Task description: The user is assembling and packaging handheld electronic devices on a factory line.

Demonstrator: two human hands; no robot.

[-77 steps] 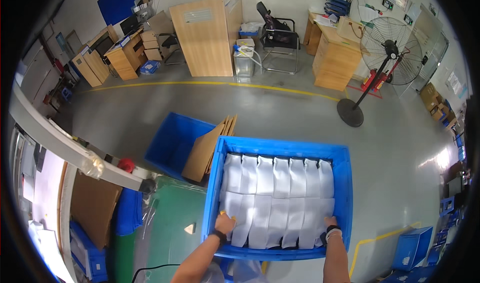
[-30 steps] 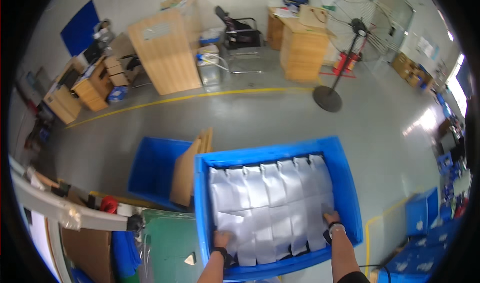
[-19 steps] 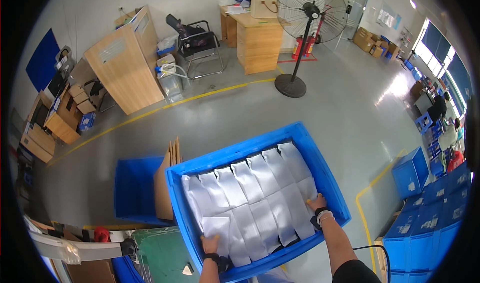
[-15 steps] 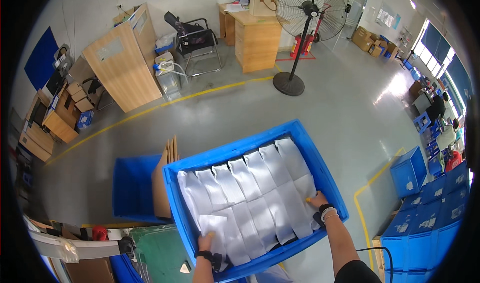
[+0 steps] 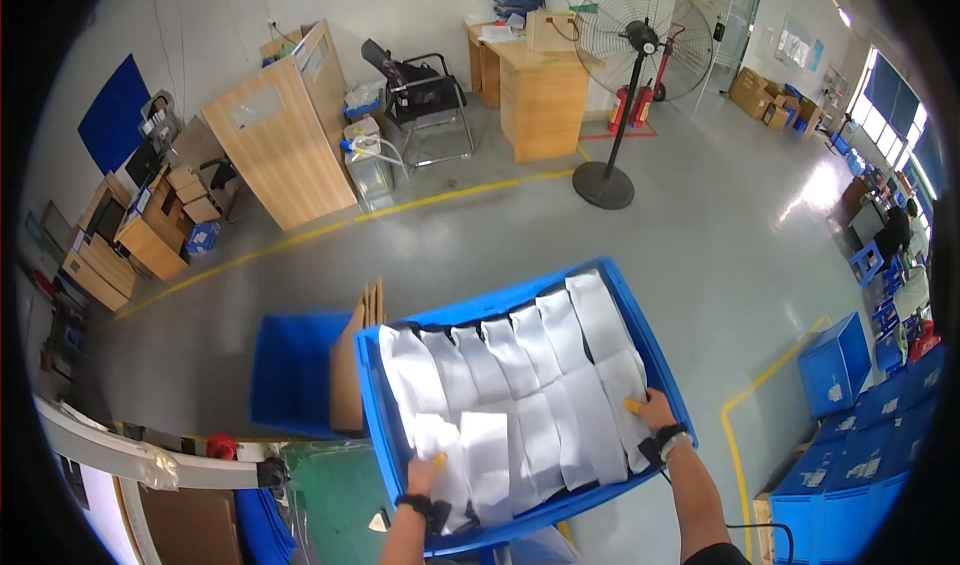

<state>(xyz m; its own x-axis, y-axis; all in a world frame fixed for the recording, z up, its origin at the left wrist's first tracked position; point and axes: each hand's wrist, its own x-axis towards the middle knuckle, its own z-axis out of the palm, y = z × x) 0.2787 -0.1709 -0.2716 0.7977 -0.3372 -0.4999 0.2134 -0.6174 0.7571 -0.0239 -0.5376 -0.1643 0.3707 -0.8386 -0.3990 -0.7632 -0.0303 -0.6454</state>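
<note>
White pouches (image 5: 535, 405) stand packed in two rows inside a large blue plastic bin (image 5: 362, 385), with dark bits showing at the far ends of several. My left hand (image 5: 422, 477) reaches over the near left side of the bin, closed on a white pouch at that corner. At the right end my right hand (image 5: 655, 412) is closed on the outermost white pouch, thumb on top. Both thumbs have yellow tips. The other fingers are mostly hidden between pouches and bin wall. Dark bands circle both wrists.
A second blue bin (image 5: 290, 375) with upright cardboard sheets (image 5: 350, 365) stands to the left. A green surface (image 5: 335, 500) lies near left. Stacked blue bins (image 5: 850, 475) fill the right side. Farther off stand a pedestal fan (image 5: 605, 183), a wooden desk (image 5: 545, 115) and a chair (image 5: 425, 95).
The right-end pouches sit higher against the bin wall, and the near left pouches have shifted and spread apart under my hands. The whole view has swung slightly left.
</note>
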